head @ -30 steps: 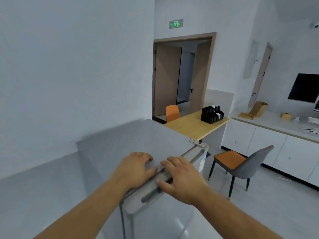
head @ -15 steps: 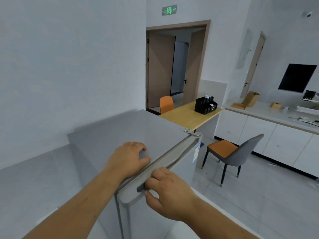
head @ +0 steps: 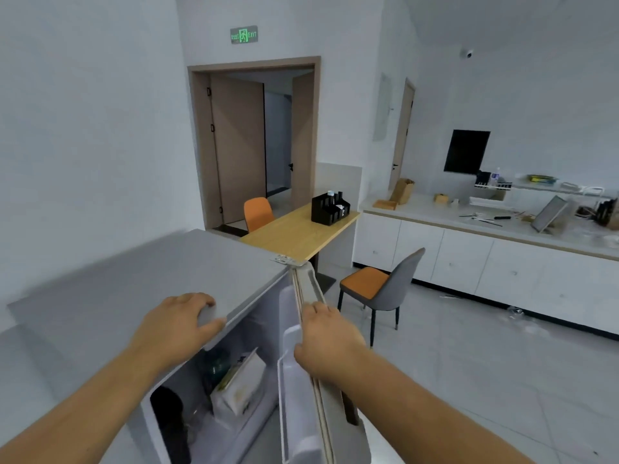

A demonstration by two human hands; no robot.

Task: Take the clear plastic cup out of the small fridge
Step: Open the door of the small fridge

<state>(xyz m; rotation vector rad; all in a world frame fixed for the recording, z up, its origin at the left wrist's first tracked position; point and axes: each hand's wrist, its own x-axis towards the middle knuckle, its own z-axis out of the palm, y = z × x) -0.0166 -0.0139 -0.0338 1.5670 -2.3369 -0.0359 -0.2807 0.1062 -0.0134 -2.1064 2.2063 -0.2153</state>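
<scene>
The small grey fridge (head: pixel 160 276) stands below me with its door (head: pixel 301 390) swung wide open to the right. My left hand (head: pixel 174 326) rests flat on the front edge of the fridge top. My right hand (head: pixel 326 343) grips the top edge of the open door. Inside I see a white carton (head: pixel 239 386), a dark bottle (head: pixel 170 420) and a greenish glassy thing (head: pixel 216 366) behind the carton. A faint clear shape (head: pixel 197 418) sits low between bottle and carton; I cannot tell if it is the clear plastic cup.
A grey chair with an orange seat (head: pixel 382 289) stands just right of the door. Behind it are a wooden table (head: pixel 294 232) with a black organiser (head: pixel 330 207), an orange chair (head: pixel 258 214), and a long white counter (head: pixel 485 249) with clutter. A wall runs along my left.
The fridge door has gone from shut to wide open, pulled rightward by my right hand. My left hand stayed on the fridge top. The inside has come into view.
</scene>
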